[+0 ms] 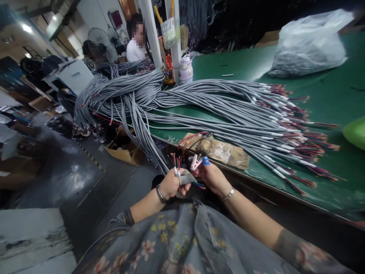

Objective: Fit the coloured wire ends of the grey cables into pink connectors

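Observation:
My left hand is closed around the end of a grey cable, whose thin coloured wires stick up above my fist. My right hand is closed on a small pink tool held against that cable end; a blue cap covers one fingertip. Both hands hover over my lap, just in front of the edge of the green table. A worn brown pad with red and black wires lies on the table edge right behind my hands.
A big bundle of grey cables with stripped coloured ends lies across the table and hangs off its left side. A full plastic bag sits at the far right. White posts, a cardboard box on the floor, and two people stand further back.

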Tool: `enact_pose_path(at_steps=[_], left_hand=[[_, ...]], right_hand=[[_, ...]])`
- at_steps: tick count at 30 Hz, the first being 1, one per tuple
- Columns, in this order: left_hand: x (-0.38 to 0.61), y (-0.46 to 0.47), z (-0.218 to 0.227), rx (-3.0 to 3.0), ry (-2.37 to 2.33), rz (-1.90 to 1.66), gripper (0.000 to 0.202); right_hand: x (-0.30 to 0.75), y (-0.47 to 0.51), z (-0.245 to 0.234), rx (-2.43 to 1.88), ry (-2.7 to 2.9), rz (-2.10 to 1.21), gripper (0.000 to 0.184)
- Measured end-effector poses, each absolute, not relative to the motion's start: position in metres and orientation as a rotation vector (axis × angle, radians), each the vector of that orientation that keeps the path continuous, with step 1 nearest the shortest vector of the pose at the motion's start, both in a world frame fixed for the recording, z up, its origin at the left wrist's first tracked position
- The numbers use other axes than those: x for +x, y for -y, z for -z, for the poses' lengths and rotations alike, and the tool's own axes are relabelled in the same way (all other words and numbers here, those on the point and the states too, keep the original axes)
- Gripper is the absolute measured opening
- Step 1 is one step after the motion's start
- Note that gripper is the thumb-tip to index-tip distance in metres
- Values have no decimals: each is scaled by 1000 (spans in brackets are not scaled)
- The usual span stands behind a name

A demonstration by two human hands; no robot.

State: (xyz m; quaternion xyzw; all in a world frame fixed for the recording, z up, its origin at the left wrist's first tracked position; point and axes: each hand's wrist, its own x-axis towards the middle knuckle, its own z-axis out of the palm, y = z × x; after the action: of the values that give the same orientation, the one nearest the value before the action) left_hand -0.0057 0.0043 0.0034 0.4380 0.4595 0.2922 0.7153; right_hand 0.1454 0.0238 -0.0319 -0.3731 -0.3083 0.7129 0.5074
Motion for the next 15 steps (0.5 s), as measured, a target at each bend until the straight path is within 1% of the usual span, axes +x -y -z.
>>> enact_pose_path(at_steps=[3, 5, 15], left_hand=[[-7, -6, 0, 947, -996, -657, 52], [-7, -6, 2, 938, -988, -659, 52], [-8, -2, 2, 943, -1035, -618, 46]], right_hand=[[142, -26, 33, -832, 637, -1873, 47], [139, -28, 33, -800, 580, -1910, 46], [133, -30, 30, -840, 486, -1783, 43]])
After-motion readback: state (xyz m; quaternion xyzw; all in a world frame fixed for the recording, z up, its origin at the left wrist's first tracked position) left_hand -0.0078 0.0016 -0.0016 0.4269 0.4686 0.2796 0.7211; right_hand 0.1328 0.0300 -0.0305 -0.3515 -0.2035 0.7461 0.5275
